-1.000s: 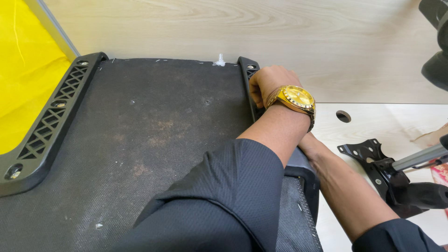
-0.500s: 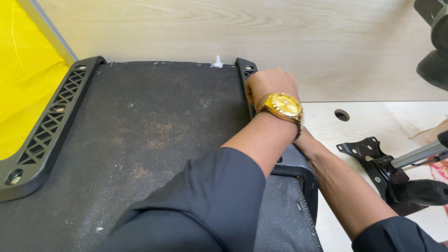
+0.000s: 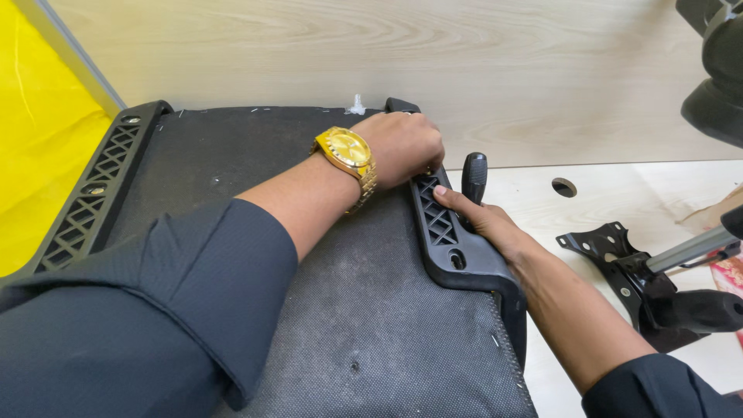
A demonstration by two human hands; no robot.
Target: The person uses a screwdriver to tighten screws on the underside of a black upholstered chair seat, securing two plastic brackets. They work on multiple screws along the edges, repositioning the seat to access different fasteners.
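Observation:
An upturned chair seat point(image 3: 387, 333) with a black fabric underside lies before me. A black lattice plastic bracket point(image 3: 447, 244) runs along its right edge. My left hand point(image 3: 402, 143), wearing a gold watch point(image 3: 347, 151), is curled over the far end of that bracket. My right hand point(image 3: 484, 220) lies against the bracket's outer side, fingers around a black tool handle point(image 3: 474, 172) that stands upright beside it. The tool's tip is hidden behind the bracket and hand.
A matching bracket point(image 3: 85, 201) lines the seat's left edge, beside a yellow surface point(image 3: 39, 155). A black metal chair mechanism point(image 3: 619, 259) with a grey lever point(image 3: 689, 248) lies on the pale table at right, near a round hole point(image 3: 563, 186). A wooden panel point(image 3: 464, 46) stands behind.
My left forearm has swung left off the right bracket, uncovering it. My right hand and the black tool handle have come into view beside the bracket.

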